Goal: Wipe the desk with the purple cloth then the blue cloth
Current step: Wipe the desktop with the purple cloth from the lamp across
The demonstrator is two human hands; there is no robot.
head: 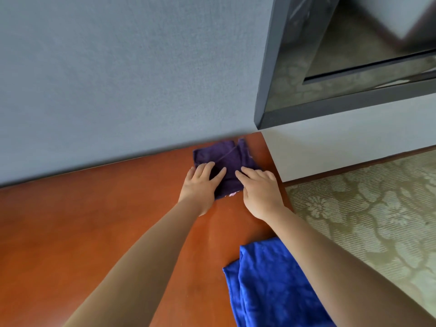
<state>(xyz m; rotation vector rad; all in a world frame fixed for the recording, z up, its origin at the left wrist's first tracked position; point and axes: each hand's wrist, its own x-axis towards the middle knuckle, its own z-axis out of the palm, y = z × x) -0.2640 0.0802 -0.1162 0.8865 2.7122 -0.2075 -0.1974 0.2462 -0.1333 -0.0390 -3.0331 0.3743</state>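
Note:
A folded purple cloth (224,159) lies flat on the reddish-brown desk (106,220), at its far right corner next to the wall. My left hand (200,185) rests on the cloth's near left part with straight fingers. My right hand (259,190) lies flat on its near right part, fingers extended. A blue cloth (266,284), loosely folded, lies on the desk's near right side, partly under my right forearm.
A grey wall (118,79) runs along the desk's far edge. A dark-framed mirror (342,67) hangs on the right. The desk's right edge drops to a patterned carpet (365,220).

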